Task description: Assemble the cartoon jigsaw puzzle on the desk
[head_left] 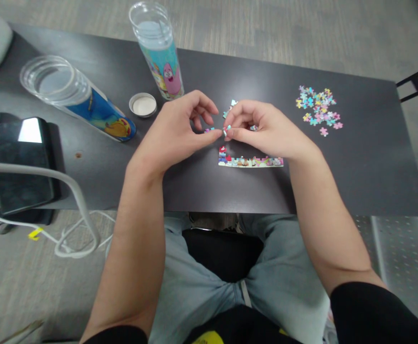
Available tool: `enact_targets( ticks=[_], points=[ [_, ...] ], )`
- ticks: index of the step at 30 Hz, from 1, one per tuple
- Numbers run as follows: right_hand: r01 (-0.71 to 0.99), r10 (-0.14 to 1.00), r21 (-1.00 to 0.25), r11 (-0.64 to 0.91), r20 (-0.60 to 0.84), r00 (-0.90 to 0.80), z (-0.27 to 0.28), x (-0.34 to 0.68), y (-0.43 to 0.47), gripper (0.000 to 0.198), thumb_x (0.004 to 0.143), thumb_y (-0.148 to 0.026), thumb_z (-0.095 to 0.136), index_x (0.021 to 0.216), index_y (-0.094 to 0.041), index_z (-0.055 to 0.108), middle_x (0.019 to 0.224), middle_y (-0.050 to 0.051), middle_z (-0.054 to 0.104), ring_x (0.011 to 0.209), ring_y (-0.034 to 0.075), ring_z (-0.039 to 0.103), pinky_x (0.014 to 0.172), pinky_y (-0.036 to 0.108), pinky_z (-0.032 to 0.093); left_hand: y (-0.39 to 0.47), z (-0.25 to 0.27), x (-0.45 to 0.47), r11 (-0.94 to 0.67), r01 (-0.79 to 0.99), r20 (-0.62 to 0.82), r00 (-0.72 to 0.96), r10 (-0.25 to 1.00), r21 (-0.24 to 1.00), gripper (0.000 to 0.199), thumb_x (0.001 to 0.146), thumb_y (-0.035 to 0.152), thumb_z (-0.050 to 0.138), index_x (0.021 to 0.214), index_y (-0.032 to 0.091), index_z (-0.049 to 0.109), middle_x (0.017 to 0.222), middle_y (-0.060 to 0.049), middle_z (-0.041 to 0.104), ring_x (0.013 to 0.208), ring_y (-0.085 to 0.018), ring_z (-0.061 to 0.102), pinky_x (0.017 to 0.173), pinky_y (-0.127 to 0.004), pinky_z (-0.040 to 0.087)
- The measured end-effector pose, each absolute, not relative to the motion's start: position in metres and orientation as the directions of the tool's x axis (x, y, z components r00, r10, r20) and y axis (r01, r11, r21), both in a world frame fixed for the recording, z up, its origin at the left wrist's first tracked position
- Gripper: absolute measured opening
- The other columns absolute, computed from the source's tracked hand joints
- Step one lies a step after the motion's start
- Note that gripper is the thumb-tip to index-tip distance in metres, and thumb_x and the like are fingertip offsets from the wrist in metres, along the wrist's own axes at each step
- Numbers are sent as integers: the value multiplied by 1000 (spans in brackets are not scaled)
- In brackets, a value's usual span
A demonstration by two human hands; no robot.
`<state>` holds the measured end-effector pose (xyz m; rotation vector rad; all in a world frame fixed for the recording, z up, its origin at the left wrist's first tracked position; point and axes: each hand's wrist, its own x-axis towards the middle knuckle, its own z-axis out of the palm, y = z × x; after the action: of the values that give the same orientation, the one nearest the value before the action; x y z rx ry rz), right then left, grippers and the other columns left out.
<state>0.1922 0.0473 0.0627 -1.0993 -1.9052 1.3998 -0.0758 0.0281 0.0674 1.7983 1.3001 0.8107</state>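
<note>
Risk: your right grip (259, 125), clamped on a small multicoloured cardboard-looking jigsaw piece (225, 131) just beyond the L-shaped printed puzzle strip (251, 163), could drop it if fingertips slip; left grip (183, 125) parted.

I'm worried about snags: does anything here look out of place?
One thing: at left, past the near edge of the table, the white cable makes untidy loops that might snag. Nothing among the puzzle pieces stands out.

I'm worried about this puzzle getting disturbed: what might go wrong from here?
The small puzzle piece pinched in the right hand might slip. The joined strip lies near that hand and could get nudged. The container with the pink figure stands close to the left hand; a bump might tip it.
</note>
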Motion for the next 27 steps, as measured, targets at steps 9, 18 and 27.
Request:
enact_targets(
  ticks=[9,18,27],
  points=[
    [426,877,-882,203,-31,-480,58,195,47,21,101,-45,102,97,-30,87,91,4,81,86,28,71,83,47,56,33,60,-75,-246,601,22,354,935,761,56,67,38,127,98,29,80,112,-7,78,136,-42,74,110,-49,59],
    [339,848,-929,150,-55,-526,43,197,52,18,96,-34,106,96,-30,88,96,4,89,90,27,79,84,44,61,36,54,-77,-302,678,11,398,917,670,63,72,72,120,108,33,85,125,-10,78,146,-50,66,123,-60,53],
    [437,849,-895,93,-158,-504,52,195,48,25,94,-42,113,100,-33,90,93,4,86,91,29,72,85,49,66,34,61,-78,-325,712,-15,425,905,623,59,83,79,109,114,35,84,133,-10,80,144,-47,64,130,-68,48]
  ],
)
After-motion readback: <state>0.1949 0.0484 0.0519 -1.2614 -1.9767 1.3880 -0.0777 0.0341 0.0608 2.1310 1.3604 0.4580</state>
